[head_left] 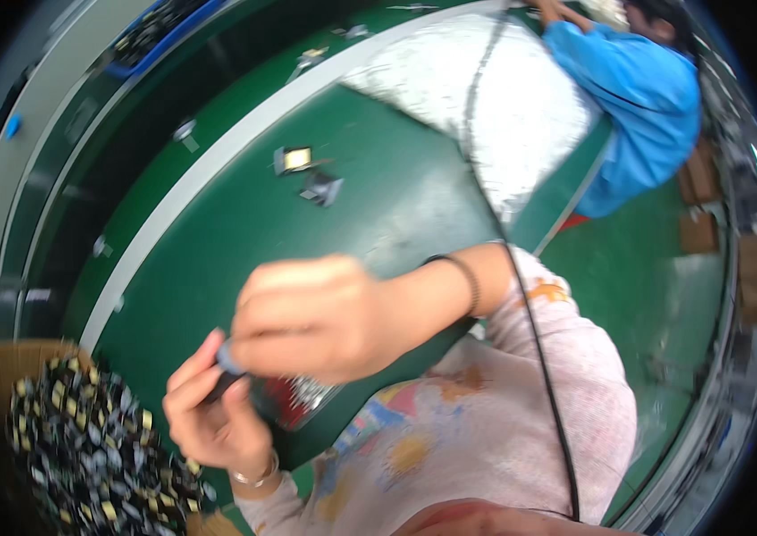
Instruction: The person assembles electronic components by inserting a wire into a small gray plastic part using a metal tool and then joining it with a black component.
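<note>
My left hand (218, 415) is curled around a small dark part (222, 386), low and left of the middle. My right hand (307, 317) reaches across above it, its fingers bent and pressed together, blurred by motion. At the right fingertips shows a small grey-blue piece (228, 359); whether it belongs to the dark part, I cannot tell. Partly under my right hand lies a red tray (282, 402) with many small silvery pieces. Farther off on the green table (218, 223) are a small black unit with a pale yellow panel (294, 160) and another dark unit (321, 188).
At the left stands a cardboard box (3, 353) heaped with small black and yellow units. A conveyor belt (151, 165) with scattered units runs beyond the table's pale edge. A black cable (477, 170) hangs across the view. A co-worker in blue (638, 89) is by white sheeting (486, 98).
</note>
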Demonstrator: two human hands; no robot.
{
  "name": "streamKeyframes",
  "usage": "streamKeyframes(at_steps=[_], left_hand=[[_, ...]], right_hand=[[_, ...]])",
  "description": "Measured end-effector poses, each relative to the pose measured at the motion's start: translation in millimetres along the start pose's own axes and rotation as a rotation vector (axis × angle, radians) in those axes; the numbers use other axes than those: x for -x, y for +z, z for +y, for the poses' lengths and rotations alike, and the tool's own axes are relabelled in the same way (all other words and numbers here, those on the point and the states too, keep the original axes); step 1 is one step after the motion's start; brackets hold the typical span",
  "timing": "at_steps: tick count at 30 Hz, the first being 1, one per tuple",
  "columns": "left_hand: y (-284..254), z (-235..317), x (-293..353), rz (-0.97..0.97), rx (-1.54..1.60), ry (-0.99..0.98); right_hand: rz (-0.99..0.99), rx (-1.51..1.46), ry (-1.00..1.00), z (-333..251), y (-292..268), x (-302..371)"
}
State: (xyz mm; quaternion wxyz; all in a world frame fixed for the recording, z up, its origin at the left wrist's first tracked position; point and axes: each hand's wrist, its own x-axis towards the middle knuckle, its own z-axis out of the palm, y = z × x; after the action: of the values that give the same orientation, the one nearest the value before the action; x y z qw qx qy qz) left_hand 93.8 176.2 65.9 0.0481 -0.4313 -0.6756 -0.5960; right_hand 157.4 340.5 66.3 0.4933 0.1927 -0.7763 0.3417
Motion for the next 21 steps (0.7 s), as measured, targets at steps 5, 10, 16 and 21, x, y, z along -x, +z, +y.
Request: streamKeyframes(at_steps=[5, 10, 16, 21], left_hand=[[3, 0, 6, 0.074, -0.037, -0.002], [1, -2, 3, 0.014, -0.033, -0.017], [-7, 0, 0, 0.021, 0.011, -0.039], [-8, -7, -5, 0.124, 0.049, -0.010]], right_hand=[[0.146, -0.110, 0.032, 1, 12, 5], [0.095, -0.072, 0.083, -1, 4, 2], [0.174, -0.168, 0.101, -3, 20, -1], [0.215, -0.163, 0.103, 7, 37, -5]])
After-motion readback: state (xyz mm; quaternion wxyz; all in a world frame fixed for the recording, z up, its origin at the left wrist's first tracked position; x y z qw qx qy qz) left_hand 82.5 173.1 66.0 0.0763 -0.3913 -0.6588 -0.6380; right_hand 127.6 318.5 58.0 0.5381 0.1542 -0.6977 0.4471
